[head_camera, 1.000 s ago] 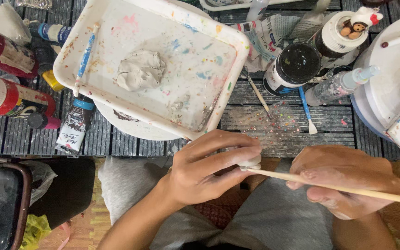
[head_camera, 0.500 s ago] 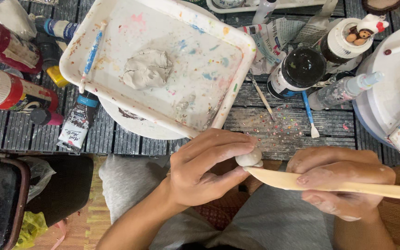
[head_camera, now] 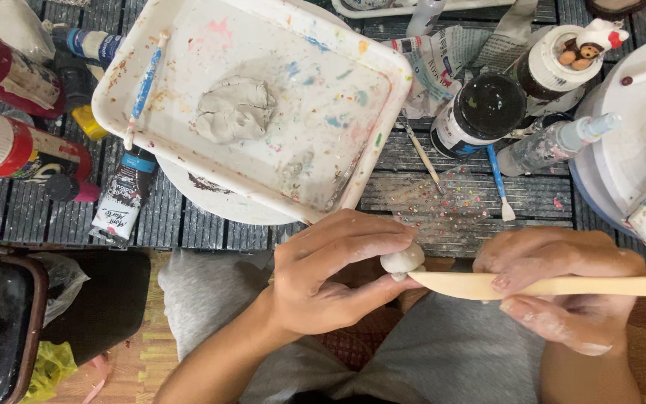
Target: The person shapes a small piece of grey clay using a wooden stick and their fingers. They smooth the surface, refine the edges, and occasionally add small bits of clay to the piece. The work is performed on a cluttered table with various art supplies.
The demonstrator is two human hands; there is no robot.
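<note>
So my left hand (head_camera: 323,280) pinches a small white clay piece (head_camera: 403,261) over my lap, while my right hand (head_camera: 562,288) grips the wooden modelling tool (head_camera: 540,285), tip touching it. Shaping looks underway; a grey clay lump (head_camera: 233,110) waits untouched in the tray (head_camera: 383,112).

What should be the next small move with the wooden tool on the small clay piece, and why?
Probably press the wooden tool gently along the underside of the small clay piece. Its flat tip already touches the piece from the right, the left hand pinches it between fingers and thumb, and the right hand grips the tool mid-shaft.
</note>
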